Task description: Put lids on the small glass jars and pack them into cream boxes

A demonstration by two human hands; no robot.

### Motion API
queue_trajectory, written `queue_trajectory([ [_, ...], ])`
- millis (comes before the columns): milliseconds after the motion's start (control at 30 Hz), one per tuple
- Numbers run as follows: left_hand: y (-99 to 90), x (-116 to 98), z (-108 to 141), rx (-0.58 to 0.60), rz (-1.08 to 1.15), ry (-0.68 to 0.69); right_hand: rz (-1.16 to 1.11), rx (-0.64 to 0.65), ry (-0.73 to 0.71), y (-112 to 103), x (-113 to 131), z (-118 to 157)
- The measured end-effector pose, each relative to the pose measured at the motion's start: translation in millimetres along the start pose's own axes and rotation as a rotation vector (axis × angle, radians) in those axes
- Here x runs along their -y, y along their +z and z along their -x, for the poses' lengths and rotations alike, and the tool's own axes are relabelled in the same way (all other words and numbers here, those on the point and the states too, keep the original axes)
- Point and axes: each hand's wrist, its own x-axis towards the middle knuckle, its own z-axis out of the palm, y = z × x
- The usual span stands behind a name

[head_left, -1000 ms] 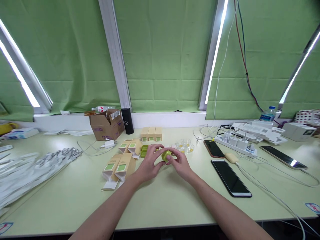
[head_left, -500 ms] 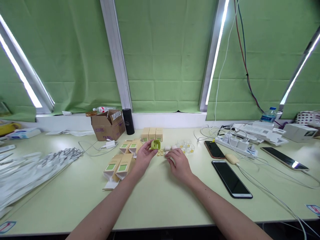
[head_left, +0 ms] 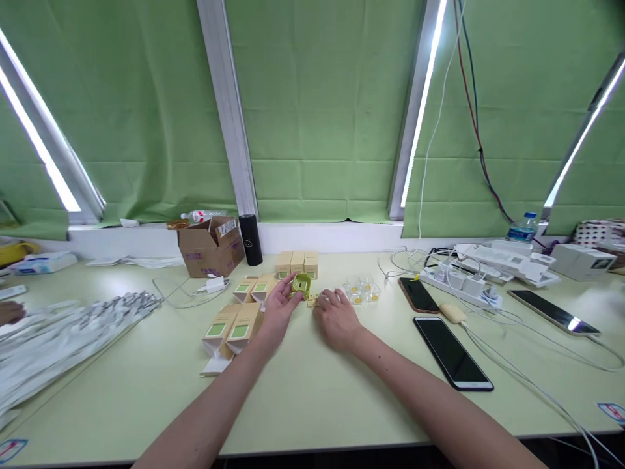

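My left hand (head_left: pixel 279 314) is closed on a small square yellow-green plastic case (head_left: pixel 301 285), its hollow side turned toward me. Just right of it, small pale yellow pieces (head_left: pixel 311 301) lie on the table. My right hand (head_left: pixel 338 320) rests low beside these pieces with its fingers curled down; whatever is under the fingertips is hidden. Beyond that hand sit several clear plastic cups with yellow bits (head_left: pixel 362 290). Small kraft boxes with green panels (head_left: pixel 240 329) stand left of my left hand, and three plain kraft boxes (head_left: pixel 297 264) stand behind it.
An open cardboard box (head_left: pixel 211 251) and a black cylinder (head_left: pixel 250 241) stand at the back. Phones (head_left: pixel 454 355), a power strip (head_left: pixel 461 286) and loose cables lie right. At far left, another person's hand (head_left: pixel 10 312) is by white straps (head_left: pixel 73 339).
My right hand has moved left and down to the small yellow pieces. The case in my left hand has tilted more toward me. Another person's hand has appeared at the left edge.
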Motion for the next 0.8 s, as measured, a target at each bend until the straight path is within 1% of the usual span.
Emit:
queue_trajectory([
  [100, 1.0, -0.7, 0.8, -0.005, -0.005, -0.001, 0.004, 0.01, 0.005, 3.8, -0.8, -5.3],
  [200, 1.3, -1.1, 1.0, -0.006, -0.01, -0.004, 0.013, -0.023, -0.013, 5.9, -0.6, -5.6],
  [300, 1.3, -1.8, 0.9, -0.002, -0.02, 0.005, 0.0, -0.094, -0.044, 5.8, 0.0, -0.7],
  [400, 1.5, -2.8, 0.8, -0.005, -0.024, 0.009, -0.082, -0.204, -0.079, 6.2, 0.4, 6.8],
  [500, 1.8, -3.3, 0.8, -0.003, -0.027, 0.006, -0.28, -0.377, -0.032, 8.3, 0.3, 13.4],
  [567, 2.2, -3.6, 0.9, 0.002, -0.034, 0.006, -0.478, -0.503, 0.043, 8.5, 0.0, 16.2],
  [633, 3.0, -4.3, 1.5, 0.013, -0.046, 0.005, -0.693, -0.596, 0.115, 5.9, -0.3, 17.4],
  [700, 4.4, -5.8, 2.5, 0.034, -0.065, 0.003, -0.892, -0.649, 0.181, 0.4, -0.1, 17.6],
  [800, 7.0, -9.0, 4.9, 0.063, -0.097, -0.001, -1.166, -0.689, 0.272, -10.7, 1.8, 17.2],
])
